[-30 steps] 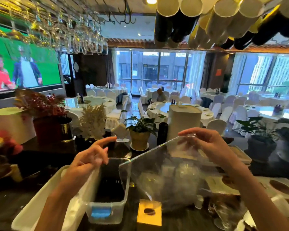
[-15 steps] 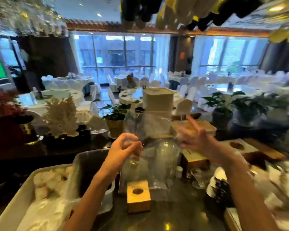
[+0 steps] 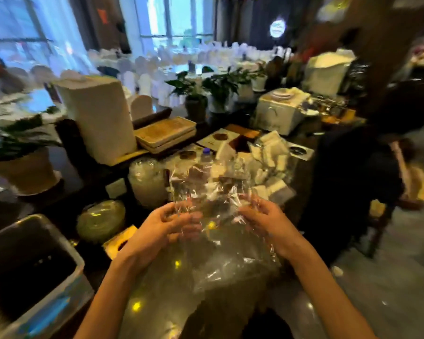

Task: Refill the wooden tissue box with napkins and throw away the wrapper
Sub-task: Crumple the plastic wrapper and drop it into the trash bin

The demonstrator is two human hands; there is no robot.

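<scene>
A crinkled clear plastic wrapper (image 3: 207,204) is gripped at its two sides by the left hand (image 3: 164,226) and right hand (image 3: 262,220), both clamped on it above the dark counter — gathered, apparently, for disposal. The small wooden tissue box (image 3: 119,242) sits partly hidden behind the left wrist.

The wrapper (image 3: 213,216) is clear, crinkled plastic, empty and bunched at its top, hanging slack down over the counter (image 3: 157,289) near its front edge. The wooden box (image 3: 119,241), yellowish with a dark round hole on top, sits on the counter just left of it, partly hidden.
</scene>
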